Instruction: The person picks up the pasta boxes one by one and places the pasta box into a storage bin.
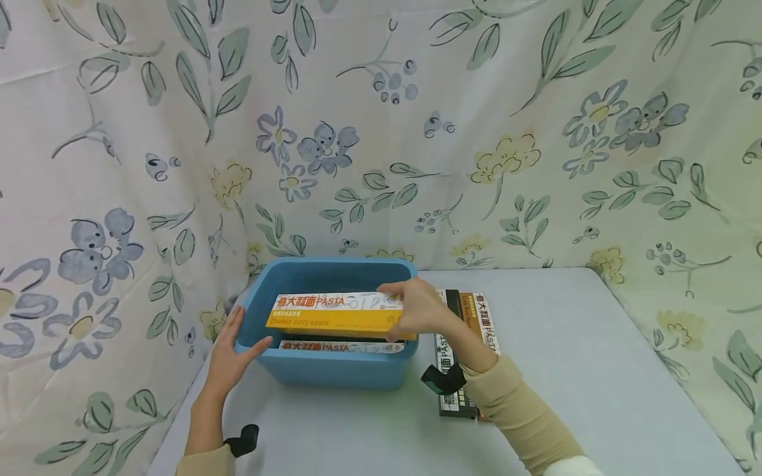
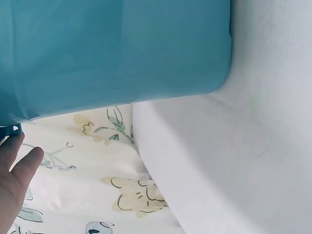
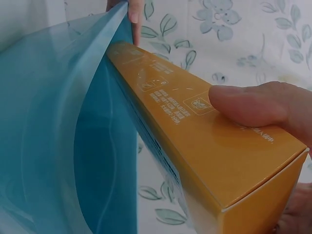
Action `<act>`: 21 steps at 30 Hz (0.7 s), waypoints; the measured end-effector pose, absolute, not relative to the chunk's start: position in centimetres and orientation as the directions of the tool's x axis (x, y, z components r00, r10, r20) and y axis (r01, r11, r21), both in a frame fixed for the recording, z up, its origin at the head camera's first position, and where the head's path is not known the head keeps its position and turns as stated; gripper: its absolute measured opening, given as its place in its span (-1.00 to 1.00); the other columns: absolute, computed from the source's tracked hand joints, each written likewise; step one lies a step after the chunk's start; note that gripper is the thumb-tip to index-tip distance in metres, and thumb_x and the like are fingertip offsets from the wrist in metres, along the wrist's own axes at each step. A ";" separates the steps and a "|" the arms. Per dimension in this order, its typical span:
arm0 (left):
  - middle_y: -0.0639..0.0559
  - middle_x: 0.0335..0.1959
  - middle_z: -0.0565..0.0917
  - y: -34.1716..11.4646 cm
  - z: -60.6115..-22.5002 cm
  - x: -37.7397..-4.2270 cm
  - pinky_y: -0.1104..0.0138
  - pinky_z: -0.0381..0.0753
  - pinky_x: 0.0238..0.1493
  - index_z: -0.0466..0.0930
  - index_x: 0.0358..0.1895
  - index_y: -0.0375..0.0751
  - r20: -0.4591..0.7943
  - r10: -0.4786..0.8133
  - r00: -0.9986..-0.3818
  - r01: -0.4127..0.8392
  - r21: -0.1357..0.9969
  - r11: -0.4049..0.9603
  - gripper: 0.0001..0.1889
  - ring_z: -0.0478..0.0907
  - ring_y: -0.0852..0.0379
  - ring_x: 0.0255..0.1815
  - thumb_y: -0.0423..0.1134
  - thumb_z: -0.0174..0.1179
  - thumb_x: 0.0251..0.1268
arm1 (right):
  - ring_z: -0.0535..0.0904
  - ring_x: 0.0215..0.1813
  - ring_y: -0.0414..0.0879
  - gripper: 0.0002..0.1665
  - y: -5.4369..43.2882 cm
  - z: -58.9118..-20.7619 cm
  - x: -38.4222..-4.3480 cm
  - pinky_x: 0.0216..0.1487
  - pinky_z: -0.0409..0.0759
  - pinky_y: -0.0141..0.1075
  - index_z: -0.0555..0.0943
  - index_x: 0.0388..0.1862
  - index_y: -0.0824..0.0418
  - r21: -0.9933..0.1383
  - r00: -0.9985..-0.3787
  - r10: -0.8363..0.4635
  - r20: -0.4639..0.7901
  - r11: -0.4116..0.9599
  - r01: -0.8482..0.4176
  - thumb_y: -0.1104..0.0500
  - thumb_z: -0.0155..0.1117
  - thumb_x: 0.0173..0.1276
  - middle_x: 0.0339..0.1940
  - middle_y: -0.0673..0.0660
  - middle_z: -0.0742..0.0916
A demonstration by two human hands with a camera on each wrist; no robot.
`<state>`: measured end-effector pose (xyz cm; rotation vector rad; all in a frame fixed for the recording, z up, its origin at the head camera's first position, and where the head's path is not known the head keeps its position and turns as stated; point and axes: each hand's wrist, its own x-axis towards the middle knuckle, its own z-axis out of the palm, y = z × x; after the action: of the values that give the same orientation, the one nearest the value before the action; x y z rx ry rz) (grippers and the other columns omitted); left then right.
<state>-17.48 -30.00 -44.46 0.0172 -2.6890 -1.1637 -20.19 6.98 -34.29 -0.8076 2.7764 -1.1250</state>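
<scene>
My right hand (image 1: 419,305) grips the right end of a yellow-and-white pasta box (image 1: 333,317), printed "Chicken curry sauce". The box lies lengthwise over the opening of a blue plastic bin (image 1: 339,370), its left end inside the rim. In the right wrist view the thumb (image 3: 248,105) presses on the box's orange face. Below it another pasta box (image 1: 339,346) sits inside the bin, mostly hidden. My left hand (image 1: 229,360) is at the bin's front left corner, fingers extended along the outside and thumb over the rim. Its fingers (image 2: 29,163) reach toward the rim in the left wrist view.
To the bin's right, a dark green pasta box (image 1: 457,404) and an orange-brown pasta box (image 1: 487,324) lie side by side on the white table (image 1: 571,370), partly behind my right forearm. A floral cloth (image 1: 381,132) hangs behind and to the left.
</scene>
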 end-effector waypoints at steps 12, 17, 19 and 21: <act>-0.21 0.58 -0.11 -29.9 -44.3 -17.4 -0.42 -0.04 0.27 -0.10 0.56 -0.25 0.151 -0.102 -0.983 0.042 0.732 0.680 -0.01 -0.17 -0.34 0.53 0.02 0.30 0.21 | 0.57 -0.09 -0.03 -0.10 6.1 -34.2 -20.8 0.27 0.38 0.05 0.62 0.17 0.26 -0.635 -0.845 -0.527 0.091 0.623 -0.457 0.22 0.64 -0.33 -0.04 0.11 0.75; -0.19 0.58 -0.12 -29.9 -44.2 -17.3 -0.42 -0.04 0.27 -0.12 0.56 -0.23 0.142 -0.101 -0.985 0.036 0.735 0.677 -0.02 -0.18 -0.34 0.53 0.02 0.28 0.22 | 0.59 0.11 0.06 -0.13 5.6 -34.1 -21.0 0.48 -0.13 0.17 0.62 0.15 0.30 -0.630 -0.830 -0.555 0.054 0.626 -0.459 0.22 0.65 -0.30 0.06 0.10 0.72; -0.19 0.58 -0.12 -29.9 -44.2 -17.3 -0.42 -0.05 0.27 -0.12 0.56 -0.23 0.144 -0.101 -0.985 0.038 0.736 0.676 -0.02 -0.18 -0.34 0.53 0.01 0.28 0.22 | 0.58 0.14 0.07 -0.14 5.4 -34.0 -21.1 0.48 -0.18 0.18 0.62 0.15 0.31 -0.637 -0.825 -0.563 0.042 0.621 -0.456 0.24 0.65 -0.29 0.09 0.10 0.71; -0.19 0.58 -0.12 -29.9 -44.2 -17.3 -0.42 -0.05 0.27 -0.11 0.56 -0.24 0.147 -0.100 -0.984 0.041 0.736 0.675 -0.02 -0.18 -0.34 0.53 0.01 0.29 0.22 | 0.58 0.12 0.07 -0.16 5.2 -33.9 -21.1 0.48 -0.18 0.19 0.63 0.14 0.30 -0.638 -0.822 -0.568 0.035 0.621 -0.456 0.25 0.63 -0.29 0.10 0.10 0.71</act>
<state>-17.26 -29.91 -44.22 0.0477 -2.7126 -1.1985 -21.14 5.16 -33.91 -0.8516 2.6717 -0.9806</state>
